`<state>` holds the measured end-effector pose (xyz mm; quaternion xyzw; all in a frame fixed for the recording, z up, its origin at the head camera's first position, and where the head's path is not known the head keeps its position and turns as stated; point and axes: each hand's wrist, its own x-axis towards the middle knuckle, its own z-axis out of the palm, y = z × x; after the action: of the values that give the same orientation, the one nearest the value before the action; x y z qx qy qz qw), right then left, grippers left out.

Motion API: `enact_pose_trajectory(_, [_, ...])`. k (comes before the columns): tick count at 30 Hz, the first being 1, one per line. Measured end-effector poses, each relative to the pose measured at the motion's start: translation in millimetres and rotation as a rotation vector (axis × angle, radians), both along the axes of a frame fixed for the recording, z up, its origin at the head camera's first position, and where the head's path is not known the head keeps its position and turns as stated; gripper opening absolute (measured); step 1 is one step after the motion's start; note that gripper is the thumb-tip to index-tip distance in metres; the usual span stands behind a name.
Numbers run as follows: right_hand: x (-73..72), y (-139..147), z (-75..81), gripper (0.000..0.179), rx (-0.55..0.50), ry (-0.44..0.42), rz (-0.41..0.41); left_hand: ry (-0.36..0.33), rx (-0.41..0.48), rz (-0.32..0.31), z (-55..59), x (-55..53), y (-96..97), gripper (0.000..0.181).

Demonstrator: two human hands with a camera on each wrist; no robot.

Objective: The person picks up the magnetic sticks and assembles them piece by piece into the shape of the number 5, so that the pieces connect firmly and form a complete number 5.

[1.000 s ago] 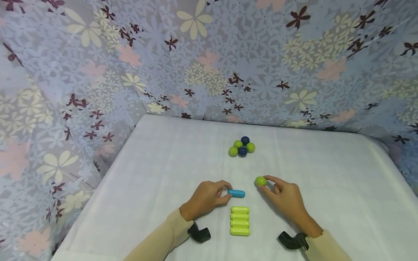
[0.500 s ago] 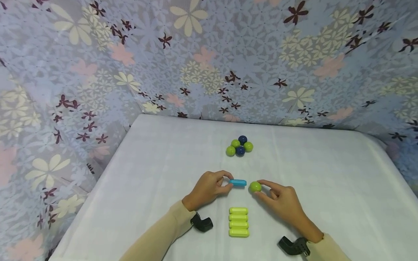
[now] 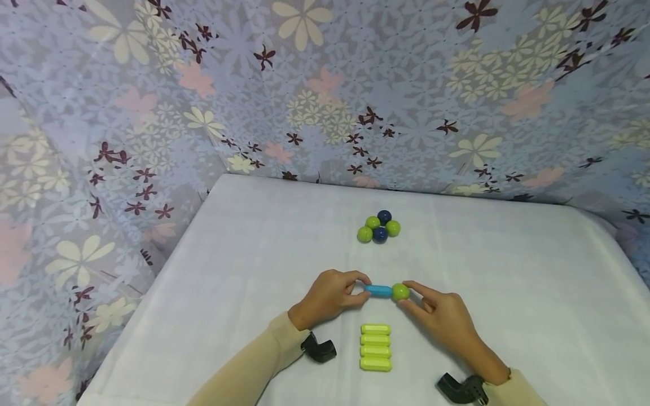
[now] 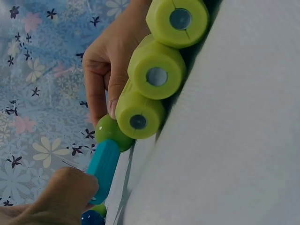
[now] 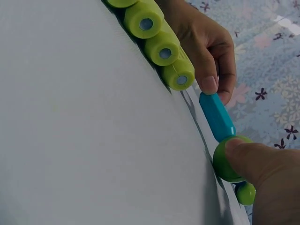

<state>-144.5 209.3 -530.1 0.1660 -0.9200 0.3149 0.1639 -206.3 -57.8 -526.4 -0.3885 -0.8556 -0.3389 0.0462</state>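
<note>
Between thumb and finger, my left hand (image 3: 327,297) pinches the left end of a blue rod (image 3: 378,291), a short faceted bar. My right hand (image 3: 446,316) pinches a green ball (image 3: 400,291) from its right side. The rod's right end meets the ball, and both wrist views show the blue rod (image 4: 104,168) and green ball (image 5: 228,164) touching end to surface. Just nearer to me lies a column of several yellow-green rods (image 3: 376,347), side by side. Round grey discs show in the ends of these yellow-green rods (image 5: 165,53) in the wrist views.
Farther back on the white-covered table (image 3: 264,237) sits a cluster of green balls (image 3: 365,234) and dark blue balls (image 3: 380,235). A flowered cloth (image 3: 325,96) hangs behind the table and along its left side.
The blue rod in my left hand has moved away from me and right. My right hand has brought the green ball left and slightly nearer. The gap between them has closed.
</note>
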Motion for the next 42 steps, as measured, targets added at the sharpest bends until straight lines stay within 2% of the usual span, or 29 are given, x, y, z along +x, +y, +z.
enact_pose_trajectory(9, [3.3,-2,3.4,0.037,0.007,0.022,0.008,0.015,-0.003,0.005,-1.2,2.4,-0.6,0.016])
enact_pose_trajectory(15, [3.5,2,2.5,0.037,0.010,0.035,-0.003,-0.007,0.009,-0.007,-0.8,-0.1,3.2,0.017])
enact_pose_trajectory(18, [3.1,3,1.7,0.038,0.011,0.038,-0.001,-0.030,0.009,-0.016,-1.3,-1.3,2.8,0.019])
enact_pose_trajectory(21, [2.3,2,1.5,0.038,0.010,0.039,0.007,-0.086,0.039,-0.020,-1.3,-5.4,-0.1,0.022])
enact_pose_trajectory(25, [2.6,1,0.5,0.037,0.006,0.033,0.007,-0.155,0.120,0.036,-0.6,-23.0,-3.4,0.026])
enact_pose_trajectory(29, [3.0,0,-0.7,0.036,0.009,0.018,-0.004,-0.160,0.194,0.147,0.7,-50.3,-3.8,0.022])
enact_pose_trajectory(32, [3.7,-1,-0.8,0.036,0.012,0.011,-0.015,-0.164,0.220,0.201,0.8,-69.8,-2.9,0.021])
enact_pose_trajectory(36, [6.0,-3,-0.8,0.036,0.009,-0.005,-0.024,-0.195,0.235,0.224,-0.4,-88.6,-1.0,0.031])
enact_pose_trajectory(42, [6.6,-4,0.5,0.036,0.022,0.004,-0.033,-0.215,0.191,0.212,1.5,-104.3,3.1,0.043])
